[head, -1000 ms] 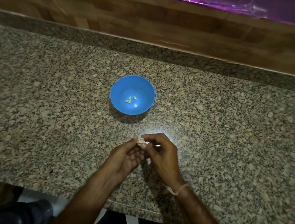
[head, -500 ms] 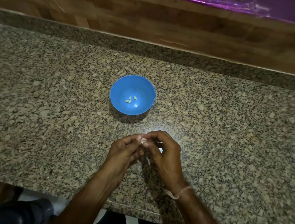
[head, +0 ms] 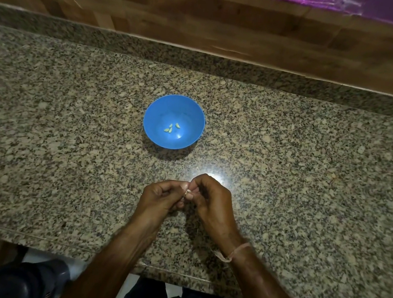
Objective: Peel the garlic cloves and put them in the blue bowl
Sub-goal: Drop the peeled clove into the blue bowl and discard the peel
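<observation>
Three peeled cloves (head: 172, 128) sat in the bottom of the blue bowl (head: 152, 109), bunched close together just left of its centre. The bowl stood upright on the speckled granite countertop (head: 69, 134), a little beyond the hands and not touching them.

And down in front, both hands were on the job! The left hand (head: 160, 198) and the right hand (head: 211, 199) met fingertip to fingertip above the counter, near its front edge. Between them was one garlic clove (head: 188, 193), and only a small pale sliver of it showed. The left hand's fingers were curled in tight, thumb and forefinger pinching the clove from one side. The right hand's fingers were curled too, nipping the same clove from the other side. Whether any skin was coming off it, I could not tell: the piece was too small and mostly covered.

A pale thread band (head: 235, 252) circled the right wrist. A bright glare lay on the stone just past the right knuckles. Behind the counter ran a wooden panel (head: 205, 22), with shiny purple foil (head: 354, 5) along the top right.
</observation>
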The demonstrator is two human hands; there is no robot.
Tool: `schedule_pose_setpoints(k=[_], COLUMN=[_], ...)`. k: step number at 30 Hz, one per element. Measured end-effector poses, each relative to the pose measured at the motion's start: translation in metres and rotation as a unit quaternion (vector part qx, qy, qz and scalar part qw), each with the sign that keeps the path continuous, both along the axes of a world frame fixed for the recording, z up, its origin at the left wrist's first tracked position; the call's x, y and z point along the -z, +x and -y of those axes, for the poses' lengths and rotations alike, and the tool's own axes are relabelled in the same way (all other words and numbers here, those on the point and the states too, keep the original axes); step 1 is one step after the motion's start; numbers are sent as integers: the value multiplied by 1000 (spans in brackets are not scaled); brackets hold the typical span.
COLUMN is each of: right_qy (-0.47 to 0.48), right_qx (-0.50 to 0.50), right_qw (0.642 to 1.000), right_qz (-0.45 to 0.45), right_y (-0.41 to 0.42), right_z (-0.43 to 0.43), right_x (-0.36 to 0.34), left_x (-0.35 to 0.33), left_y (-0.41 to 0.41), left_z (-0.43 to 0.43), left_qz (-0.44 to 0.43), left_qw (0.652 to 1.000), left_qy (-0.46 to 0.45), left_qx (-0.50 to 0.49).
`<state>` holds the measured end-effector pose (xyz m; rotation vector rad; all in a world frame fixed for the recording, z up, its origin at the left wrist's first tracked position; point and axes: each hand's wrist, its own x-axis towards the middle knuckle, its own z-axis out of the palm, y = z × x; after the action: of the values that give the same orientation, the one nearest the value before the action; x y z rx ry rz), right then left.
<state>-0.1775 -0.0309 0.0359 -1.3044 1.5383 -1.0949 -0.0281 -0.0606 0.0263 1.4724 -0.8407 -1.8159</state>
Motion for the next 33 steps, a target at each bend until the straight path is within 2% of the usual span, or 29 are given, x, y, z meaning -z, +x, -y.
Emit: schedule_pose_setpoints(k=[3, 7, 10, 13, 17, 19, 24, 29, 33], right_qy=[-8, 27, 46, 80, 127, 136, 144, 165, 198], right_qx=[14, 55, 78, 88, 67, 65, 32, -8, 7], right_qw=[1000, 997, 994, 992, 990, 989, 988, 970, 963], right_qz=[9, 50, 58, 41, 4, -3, -53, -181, -180], right_y=[1, 2, -5, -18, -27, -28, -25, -20, -18], right_z=[-3, -5, -5, -12, -29, -34, -33, -27, -22], right_x=[3, 10, 18, 30, 47, 49, 52, 57, 53], left_x=[1, 15, 24, 34, 46, 50, 50, 61, 62], left_y=[-6, -12, -11, -7, -3, -1, 7, 10, 13], left_z=[-1, -1, 2, 5, 8, 1, -43, -57, -57], left_qz=[-8, -5, 58, 219, 348, 379, 417, 477, 486], left_qw=[1000, 999, 996, 956, 874, 854, 840, 801, 794], left_qy=[-3, -22, -64, -196, -321, -334, -333, -329, -326], left_qx=[-16, -22, -33, 22, 110, 126, 97, 152, 165])
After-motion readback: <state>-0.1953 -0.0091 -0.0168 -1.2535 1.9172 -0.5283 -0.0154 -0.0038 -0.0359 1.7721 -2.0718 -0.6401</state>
